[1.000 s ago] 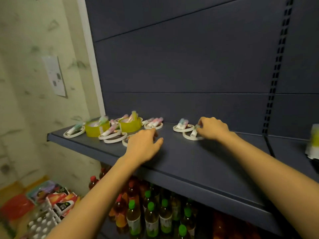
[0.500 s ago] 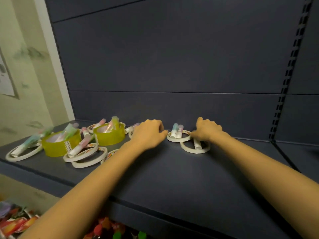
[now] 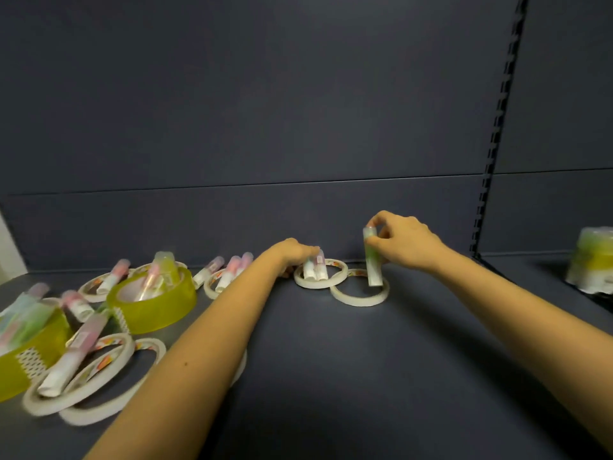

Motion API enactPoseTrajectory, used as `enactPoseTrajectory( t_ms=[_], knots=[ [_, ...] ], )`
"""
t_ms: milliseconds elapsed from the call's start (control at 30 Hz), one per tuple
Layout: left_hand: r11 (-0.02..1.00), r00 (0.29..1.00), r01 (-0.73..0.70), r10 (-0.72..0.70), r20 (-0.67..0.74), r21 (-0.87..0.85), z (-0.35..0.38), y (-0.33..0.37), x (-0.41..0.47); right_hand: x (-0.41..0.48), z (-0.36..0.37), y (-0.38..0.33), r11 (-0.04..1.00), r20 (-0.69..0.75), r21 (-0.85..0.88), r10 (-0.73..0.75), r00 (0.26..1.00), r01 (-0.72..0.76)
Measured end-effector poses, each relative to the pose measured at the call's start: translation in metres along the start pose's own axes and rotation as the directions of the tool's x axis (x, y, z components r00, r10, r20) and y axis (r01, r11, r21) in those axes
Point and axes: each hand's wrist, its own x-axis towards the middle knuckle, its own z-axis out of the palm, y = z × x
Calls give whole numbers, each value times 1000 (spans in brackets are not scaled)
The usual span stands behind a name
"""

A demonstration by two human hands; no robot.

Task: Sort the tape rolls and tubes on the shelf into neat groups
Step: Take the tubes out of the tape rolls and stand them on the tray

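My right hand (image 3: 403, 242) pinches a green-and-white tube (image 3: 372, 260), held upright with its lower end inside a thin white tape roll (image 3: 360, 292). My left hand (image 3: 293, 254) rests with fingers curled over two pale tubes (image 3: 315, 270) lying across the neighbouring white roll (image 3: 320, 278); whether it grips them is unclear. Further left are a yellow tape roll (image 3: 156, 302) with tubes standing in it, a second yellow roll (image 3: 20, 346), and several thin white rolls (image 3: 83, 380) with pink-capped tubes (image 3: 229, 272) lying on them.
Everything lies on a dark grey shelf (image 3: 348, 376) with a dark back panel (image 3: 298, 127). A slotted upright (image 3: 494, 137) divides the bays. A blurred green-and-white wrapped pack (image 3: 592, 260) stands at the far right.
My right hand has lifted the tube from lying on the white roll to standing upright in it. My left hand has shifted right onto the two tubes. The view has moved closer.
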Motion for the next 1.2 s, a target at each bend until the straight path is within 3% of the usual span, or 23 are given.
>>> enactPoseTrajectory(
  t_ms=[167, 300, 367, 467, 600, 767, 967, 1200],
  knots=[
    [999, 1000, 0, 0, 10, -34, -1, -3, 8, -17, 0, 2, 999, -58, 5, 42, 997, -42],
    [981, 994, -102, 96, -46, -163, 0, -3, 10, -32, -3, 9, 996, -107, 39, 82, 991, -78],
    [975, 983, -167, 152, -103, -148, -2, 1, 5, -40, -8, 14, 994, -128, 66, 95, 987, -87],
    [958, 935, -287, 283, -214, 14, -2, 10, -8, -54, -18, 26, 991, -169, 101, 103, 980, -87],
    [882, 809, -450, 469, -354, 140, 10, 32, -41, -74, -35, 46, 986, -216, 144, 109, 970, -79],
    [774, 721, -622, 625, -300, 116, 40, 74, -87, -102, -63, 86, 985, -293, 167, 97, 951, -49],
    [696, 673, -718, 691, -263, -10, 106, 132, -144, -144, -113, 153, 989, -299, 147, 76, 951, -33],
    [662, 622, -749, 712, -327, 17, 188, 189, -182, -178, -169, 230, 995, -325, 89, 66, 943, -39]
  ],
)
